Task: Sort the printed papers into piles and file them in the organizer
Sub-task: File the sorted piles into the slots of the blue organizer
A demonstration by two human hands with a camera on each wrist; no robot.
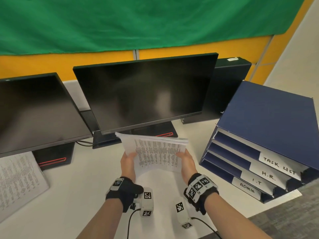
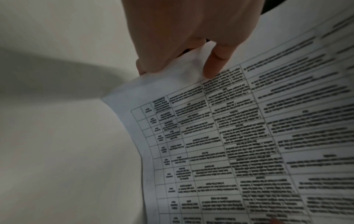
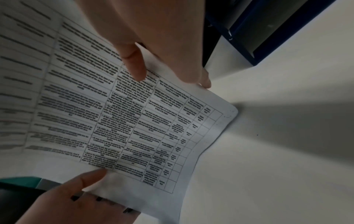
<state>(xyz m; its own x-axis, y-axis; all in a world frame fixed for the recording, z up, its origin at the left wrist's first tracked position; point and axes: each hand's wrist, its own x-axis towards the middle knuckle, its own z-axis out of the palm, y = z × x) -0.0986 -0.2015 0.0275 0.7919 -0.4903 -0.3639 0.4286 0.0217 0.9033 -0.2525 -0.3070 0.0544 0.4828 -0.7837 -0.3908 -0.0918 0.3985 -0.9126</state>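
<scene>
I hold a stack of printed papers (image 1: pixel 155 150) with table text above the desk, in front of the middle monitor. My left hand (image 1: pixel 128 161) grips its left edge, thumb on top (image 2: pixel 212 68), fingers underneath. My right hand (image 1: pixel 185 160) grips the right edge the same way, thumb on the print (image 3: pixel 134 66). The sheets (image 2: pixel 249 136) bow downward between the hands (image 3: pixel 114 113). A dark blue organizer (image 1: pixel 262 135) stands at the right with slots labelled TASK LIST, H.R., I.T and ADMIN. One more printed sheet (image 1: pixel 19 180) lies at the left of the desk.
Two dark monitors (image 1: pixel 143 94) (image 1: pixel 36 111) stand behind the papers on black bases with red trim. A black box (image 1: pixel 227 87) sits behind the organizer. The white desk (image 1: pixel 82 187) ends at the right over grey carpet (image 1: pixel 293 213). Cables trail from my wrists.
</scene>
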